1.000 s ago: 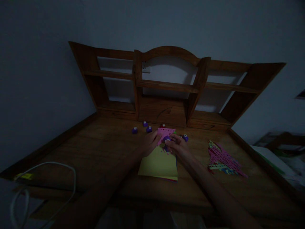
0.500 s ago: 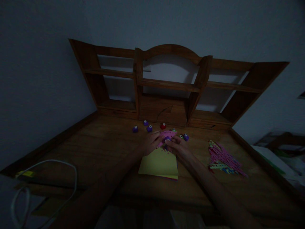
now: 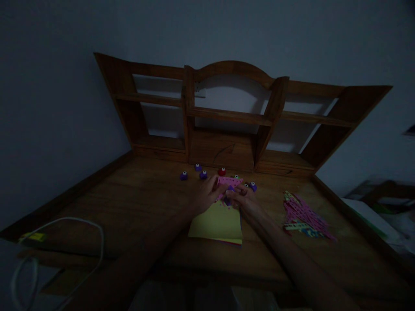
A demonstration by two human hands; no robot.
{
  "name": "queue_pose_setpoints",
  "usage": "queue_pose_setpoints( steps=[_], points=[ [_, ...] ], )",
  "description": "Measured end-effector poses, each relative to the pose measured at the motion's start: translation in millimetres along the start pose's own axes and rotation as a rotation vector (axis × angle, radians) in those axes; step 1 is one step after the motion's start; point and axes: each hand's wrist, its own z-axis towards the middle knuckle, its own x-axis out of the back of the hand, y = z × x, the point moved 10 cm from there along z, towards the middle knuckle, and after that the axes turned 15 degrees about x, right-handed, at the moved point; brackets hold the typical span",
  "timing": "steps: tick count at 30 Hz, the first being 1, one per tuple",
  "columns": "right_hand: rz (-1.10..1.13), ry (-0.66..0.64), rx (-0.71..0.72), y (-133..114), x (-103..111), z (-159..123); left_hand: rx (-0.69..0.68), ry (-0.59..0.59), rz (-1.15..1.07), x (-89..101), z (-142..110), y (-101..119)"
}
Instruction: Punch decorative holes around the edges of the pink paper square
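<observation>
Pinched in my left hand (image 3: 205, 195) is a strip of pink paper (image 3: 230, 182) dotted with small punched holes. My right hand (image 3: 247, 199) is closed around a small purple paper punch (image 3: 229, 201), its thumb on the top, with the paper's edge at the punch. Fingers hide part of both. Below the hands lies a stack of yellow paper (image 3: 216, 223), with small pink bits scattered on its far end.
Beyond my hands stand several more punches, among them a purple one (image 3: 183, 176) and a red one (image 3: 222, 171). Cut strips of punched paper (image 3: 306, 216) are heaped at right. A wooden shelf unit (image 3: 223, 114) backs the desk; a white cable (image 3: 103, 242) loops at left.
The pink paper has turned slightly, so its far edge lies straighter. My left hand has shifted a little along it, and the punch has tilted in my right hand.
</observation>
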Motion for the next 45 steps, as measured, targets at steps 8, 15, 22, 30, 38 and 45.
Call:
queue_pose_setpoints(
  steps=[8, 15, 22, 30, 38, 45],
  points=[
    [0.000, 0.057, 0.038, 12.6, 11.6, 0.8, 0.162, -0.309, -0.334, -37.1, -5.5, -9.6],
    [-0.065, 0.024, 0.080, 6.8, 9.5, -0.4, 0.160, -0.299, -0.391, -32.9, -7.6, -5.6],
    [-0.147, 0.015, 0.135, -7.1, 5.6, 1.2, 0.163, -0.277, -0.408, -33.1, -7.5, -3.9],
    [-0.120, 0.054, 0.123, 3.7, 8.7, 3.6, 0.190, -0.249, -0.399, -30.6, -4.5, -6.2],
    [-0.160, 0.074, 0.083, 11.9, 12.4, 2.1, 0.202, -0.279, -0.407, -34.6, -4.2, -14.1],
    [-0.138, 0.140, 0.109, -0.6, 11.1, 0.3, 0.201, -0.296, -0.438, -36.3, -4.6, -5.4]
  ],
)
